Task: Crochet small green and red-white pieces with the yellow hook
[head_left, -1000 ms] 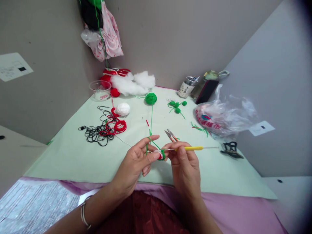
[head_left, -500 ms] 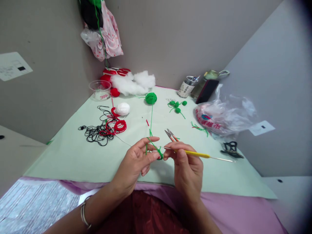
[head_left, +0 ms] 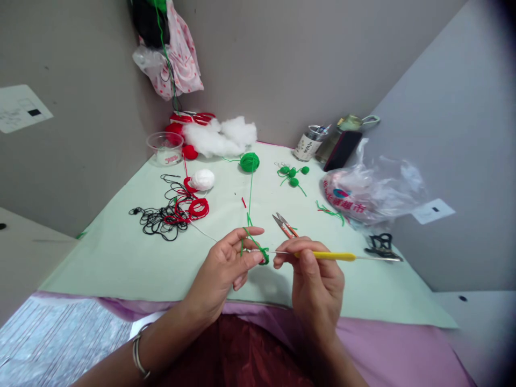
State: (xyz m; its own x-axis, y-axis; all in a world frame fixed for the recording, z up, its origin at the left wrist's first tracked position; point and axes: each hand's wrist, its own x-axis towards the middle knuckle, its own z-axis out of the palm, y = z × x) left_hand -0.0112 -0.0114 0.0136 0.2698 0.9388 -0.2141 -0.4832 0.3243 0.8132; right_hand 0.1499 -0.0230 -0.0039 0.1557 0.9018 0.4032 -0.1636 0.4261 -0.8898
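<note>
Between the thumb and fingers of my left hand point(head_left: 226, 269) is pinched a small green crochet piece point(head_left: 264, 257) with some red and white at its edge. Green yarn point(head_left: 250, 199) loops over the left index finger and runs back to a green yarn ball point(head_left: 249, 162). My right hand point(head_left: 316, 279) is closed around the yellow handle of a crochet hook point(head_left: 332, 256). The hook's thin tip reaches to the green piece; its exact end is hard to make out. Just behind the right fingers lie thread snips point(head_left: 285, 226), blades pointing away.
Tangled black cord point(head_left: 161, 217), red yarn point(head_left: 198, 208) and a white yarn ball point(head_left: 202, 180) lie at left. White stuffing point(head_left: 220, 137) and a clear tub point(head_left: 165, 149) stand behind. Small green crocheted balls point(head_left: 294, 182), a plastic bag point(head_left: 371, 188), a phone point(head_left: 342, 150) and a pen can point(head_left: 307, 144) are right.
My right hand has shifted right with the crochet hook, drawing it away from my left hand, and the hook lies more level. My left hand holds the green piece almost unmoved.
</note>
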